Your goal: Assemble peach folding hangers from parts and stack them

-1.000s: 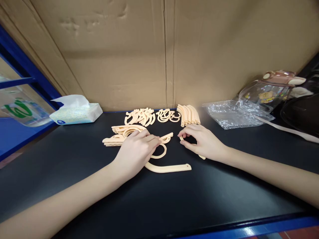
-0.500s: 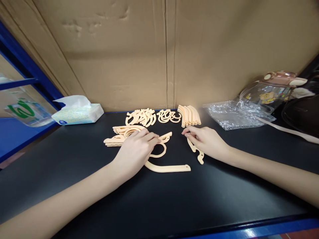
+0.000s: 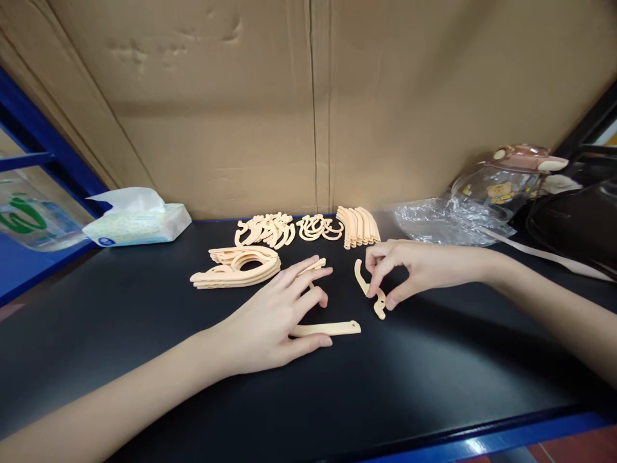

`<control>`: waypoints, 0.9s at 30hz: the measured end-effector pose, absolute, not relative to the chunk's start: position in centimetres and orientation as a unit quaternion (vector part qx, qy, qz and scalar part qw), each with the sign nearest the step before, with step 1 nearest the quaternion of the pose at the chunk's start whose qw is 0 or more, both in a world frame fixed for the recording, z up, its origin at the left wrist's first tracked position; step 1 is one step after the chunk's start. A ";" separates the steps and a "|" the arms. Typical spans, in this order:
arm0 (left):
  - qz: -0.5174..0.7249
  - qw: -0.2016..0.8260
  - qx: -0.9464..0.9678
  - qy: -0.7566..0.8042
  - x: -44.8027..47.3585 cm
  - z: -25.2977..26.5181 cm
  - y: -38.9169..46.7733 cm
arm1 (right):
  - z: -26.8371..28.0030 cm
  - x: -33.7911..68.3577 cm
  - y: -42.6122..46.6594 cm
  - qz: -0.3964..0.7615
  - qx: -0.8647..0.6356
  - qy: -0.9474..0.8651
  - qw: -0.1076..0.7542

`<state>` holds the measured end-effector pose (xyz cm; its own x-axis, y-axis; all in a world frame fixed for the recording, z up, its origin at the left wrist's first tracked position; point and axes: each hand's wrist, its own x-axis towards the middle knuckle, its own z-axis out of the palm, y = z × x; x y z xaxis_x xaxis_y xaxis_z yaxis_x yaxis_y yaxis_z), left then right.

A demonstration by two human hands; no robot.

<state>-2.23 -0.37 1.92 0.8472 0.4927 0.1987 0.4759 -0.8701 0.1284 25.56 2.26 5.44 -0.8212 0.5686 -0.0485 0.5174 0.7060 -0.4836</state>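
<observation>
My left hand spreads its fingers over a long, curved, cream-coloured hanger arm, which lies on the table and is partly covered by the hand. Its thumb reaches below the arm, and its fingertips are beside another cream piece, mostly hidden. To the right, my right hand has thumb and fingers apart around a small wavy cream piece on the table. One fingertip appears to touch this piece; the thumb is close to its lower end. Left of my hands rests a stack of cream folding hangers.
Behind are piles of small wavy pieces, hooks and curved arms. A tissue pack stands at left. Clear plastic bags, a transparent bottle and a strap occupy the right; cardboard rises behind.
My left hand has come down toward the hanger arm and spread its fingers, uncovering the stack. My right hand has opened and shifted right around the small wavy piece. The view has shifted slightly.
</observation>
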 end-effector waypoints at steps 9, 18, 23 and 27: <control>0.082 0.065 0.961 0.255 -1.9 1.6 -0.5 | 4.0 24.3 1.8 0.201 -0.309 -0.927 0.062; 0.121 0.086 0.960 0.236 -2.0 1.8 0.2 | 2.6 22.9 1.2 0.058 -0.342 -0.926 0.152; 0.134 0.096 0.956 0.242 -2.2 1.6 0.4 | 2.1 22.8 1.4 0.050 -0.331 -0.927 0.167; 0.135 0.118 0.953 0.245 -2.2 1.5 0.4 | 1.8 22.7 1.4 0.103 -0.370 -0.908 0.168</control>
<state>-2.25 0.40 1.53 0.8431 0.4993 0.1999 0.4354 -0.8518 0.2914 22.68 1.40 1.77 -0.6703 0.7060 0.2285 0.6373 0.7055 -0.3101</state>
